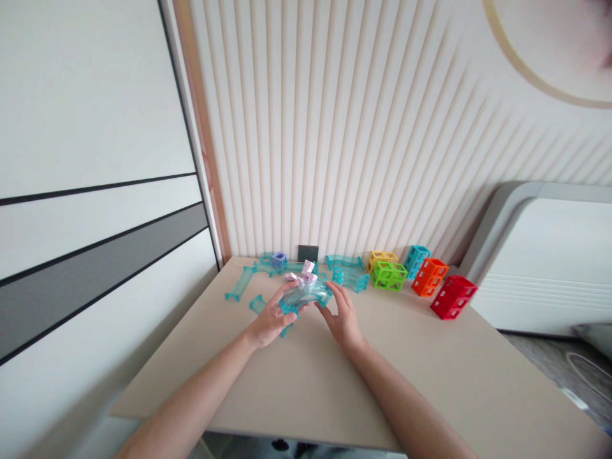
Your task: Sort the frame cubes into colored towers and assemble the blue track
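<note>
A curved, see-through teal track piece [306, 294] is held up off the table between both hands. My left hand [273, 320] grips its left end, thumb in front and fingers behind. At its right end, the fingers of my right hand [342, 313] close on the edge. Several pale pink blocks [307, 273] show just behind the track piece, partly hidden by it. More teal track pieces lie around: a straight one [240, 284] on the left, a short one [257, 304] near my left hand, and a wavy one [350, 279] right of the hands.
On the right stand frame blocks in yellow [381, 259], green [389, 276], blue [417, 261], orange [429, 276] and red [454, 298]. A small purple frame block [279, 260] sits at the back left. Behind the table [306, 395] is a ribbed wall with a dark socket [308, 254].
</note>
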